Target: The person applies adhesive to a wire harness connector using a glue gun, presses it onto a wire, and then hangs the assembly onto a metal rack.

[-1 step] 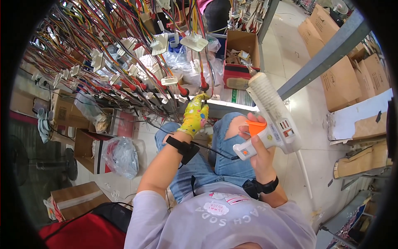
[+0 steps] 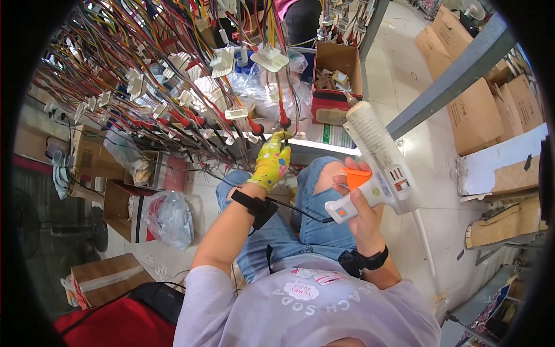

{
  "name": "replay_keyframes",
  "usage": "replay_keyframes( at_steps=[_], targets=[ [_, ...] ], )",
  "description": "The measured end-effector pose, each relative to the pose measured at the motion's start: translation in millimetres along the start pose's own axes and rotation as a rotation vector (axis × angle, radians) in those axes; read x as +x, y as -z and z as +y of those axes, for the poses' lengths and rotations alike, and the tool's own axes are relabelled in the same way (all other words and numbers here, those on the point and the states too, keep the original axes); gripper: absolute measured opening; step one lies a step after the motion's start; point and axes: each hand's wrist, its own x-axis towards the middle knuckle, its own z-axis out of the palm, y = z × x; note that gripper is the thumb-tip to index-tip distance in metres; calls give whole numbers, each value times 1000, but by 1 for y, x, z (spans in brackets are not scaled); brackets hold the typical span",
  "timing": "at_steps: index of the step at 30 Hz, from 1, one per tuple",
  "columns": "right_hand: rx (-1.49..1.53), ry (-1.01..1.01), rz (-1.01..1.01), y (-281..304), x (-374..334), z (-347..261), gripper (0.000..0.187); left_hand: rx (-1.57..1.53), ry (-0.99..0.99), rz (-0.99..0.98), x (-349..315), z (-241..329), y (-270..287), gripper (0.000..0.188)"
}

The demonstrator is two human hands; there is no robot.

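Observation:
My right hand [image 2: 365,215] is wrapped round the handle of a white hot glue gun [image 2: 378,179] with an orange trigger. Its nozzle points up and away to the left, and a white glue stick [image 2: 425,243] sticks out of its back. My left hand [image 2: 272,162], in a yellow patterned glove, is closed just below a red and black wire end [image 2: 285,120]. Its fingertips pinch the thin dark wire there, partly hidden by the glove. Another red and black wire end [image 2: 255,127] hangs to the left, by a white plastic connector [image 2: 236,113].
Bundles of coloured wires [image 2: 167,58] with white connectors hang ahead and to the left. A red open box [image 2: 337,87] holds small pieces beyond my hands. A grey metal post [image 2: 457,72] slants on the right, near cardboard boxes [image 2: 480,115]. The gun's black cord [image 2: 300,213] crosses my lap.

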Motion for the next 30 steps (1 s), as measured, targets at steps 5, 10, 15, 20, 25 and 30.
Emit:
replay_keyframes(
  at_steps=[5, 10, 15, 20, 25, 30],
  targets=[
    [9, -11, -2, 1, -1, 2, 53, -181, 64, -49, 1, -29, -11, 37],
    [14, -19, 13, 5, -2, 2, 54, -401, 101, -121, 3, -41, -20, 38],
    [27, -18, -1, 1, -2, 2, 53, -290, 51, -148, 2, -66, -23, 43],
    [22, -16, -9, 2, -2, 0, 53, -223, -9, -236, 3, -49, -14, 43],
    [16, -24, -9, 3, -2, -1, 52, -594, 146, -347, -1, -30, -1, 34],
    [10, -36, -45, 3, -1, -3, 52, -587, 68, -376, -3, -25, 6, 41]
  ],
)
